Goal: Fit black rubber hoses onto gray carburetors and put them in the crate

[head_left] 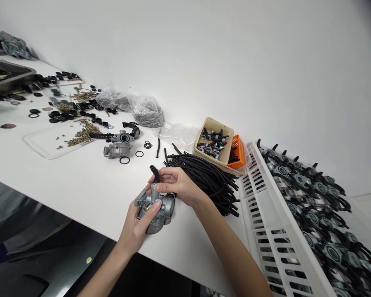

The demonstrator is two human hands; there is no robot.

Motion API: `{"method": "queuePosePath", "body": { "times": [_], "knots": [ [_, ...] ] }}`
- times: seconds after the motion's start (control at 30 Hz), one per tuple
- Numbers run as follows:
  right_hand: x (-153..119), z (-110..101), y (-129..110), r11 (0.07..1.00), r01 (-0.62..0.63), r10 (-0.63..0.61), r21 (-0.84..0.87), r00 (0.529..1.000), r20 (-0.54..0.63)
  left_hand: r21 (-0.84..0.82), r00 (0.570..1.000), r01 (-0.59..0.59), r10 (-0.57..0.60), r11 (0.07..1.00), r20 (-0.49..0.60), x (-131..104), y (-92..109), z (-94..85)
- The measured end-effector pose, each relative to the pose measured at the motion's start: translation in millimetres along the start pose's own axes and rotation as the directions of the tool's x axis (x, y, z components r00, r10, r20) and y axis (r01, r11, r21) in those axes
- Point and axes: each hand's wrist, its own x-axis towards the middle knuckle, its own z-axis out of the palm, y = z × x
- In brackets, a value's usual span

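Note:
Over the front part of the white table, my left hand is wrapped around a grey metal carburetor, its thumb lying across the body. My right hand pinches the carburetor cap at the top of the neck. A bent black rubber boot sticks up from this cap. Whether the cap is fully seated is hidden by my fingers. Just right of my right hand lies a pile of black rubber hoses. A second carburetor stands farther back on the left, near some black O-rings.
A beige bin of booted caps and an orange basket sit behind the hoses. At right, a white slotted crate borders many carburetors. Brass parts, black caps and plastic bags cover the back left.

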Motion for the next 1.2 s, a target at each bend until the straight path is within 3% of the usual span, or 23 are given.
{"method": "queuePosePath", "body": {
  "times": [0.57,1.2],
  "knots": [
    [-1,10,-3,0.999,0.013,-0.016,-0.037,0.996,-0.087,0.057,0.995,-0.033,0.027,0.998,0.094,4,-8,-8.6],
    [2,16,-4,0.999,0.021,-0.025,-0.039,0.994,-0.109,0.104,0.995,-0.05,0.041,0.993,0.09,4,-5,-9.3]
  ]
}}
